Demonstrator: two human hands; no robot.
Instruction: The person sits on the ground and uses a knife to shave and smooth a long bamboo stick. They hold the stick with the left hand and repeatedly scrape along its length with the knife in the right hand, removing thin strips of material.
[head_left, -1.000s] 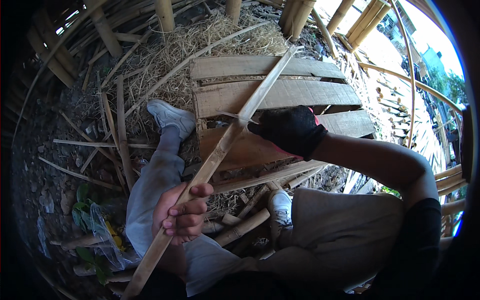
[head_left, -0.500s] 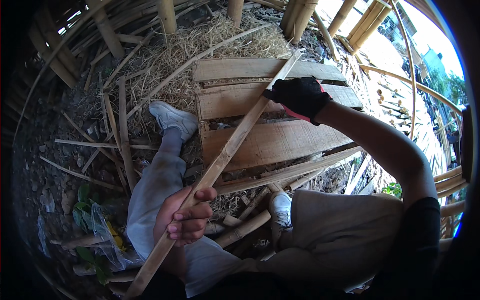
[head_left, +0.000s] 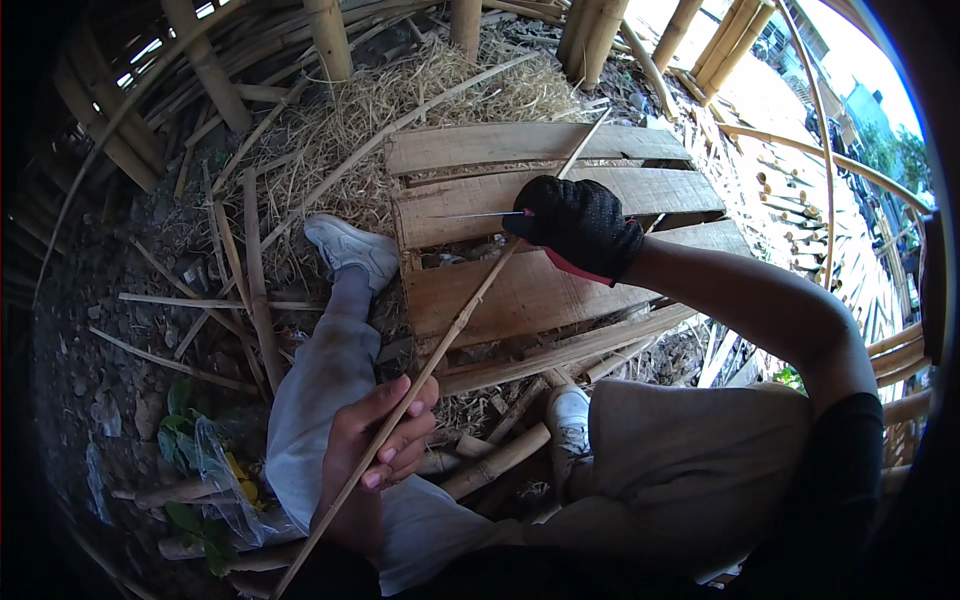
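Note:
My left hand (head_left: 375,448) is bare and grips a long thin bamboo strip (head_left: 455,333) near its lower end, over my left thigh. The strip runs up and to the right across a wooden pallet (head_left: 520,290). My right hand (head_left: 577,225) wears a black glove and is closed on a thin knife whose blade (head_left: 475,214) points left, set against the strip's upper part. Beyond the glove the strip's thin tip (head_left: 585,143) carries on toward the far planks. I sit with my left leg stretched out, its white shoe (head_left: 350,247) on the ground.
Dry straw (head_left: 400,95) lies behind the pallet. Thick bamboo poles (head_left: 330,40) stand at the back and right. Loose bamboo slats (head_left: 250,270) litter the dirt on the left. A plastic bag and green leaves (head_left: 200,470) lie by my left leg. My right shoe (head_left: 572,420) rests near cut bamboo pieces.
My gloved right hand has moved up along the strip, then back down a little toward the pallet's middle. The strip now looks much thinner. My left hand has kept its grip.

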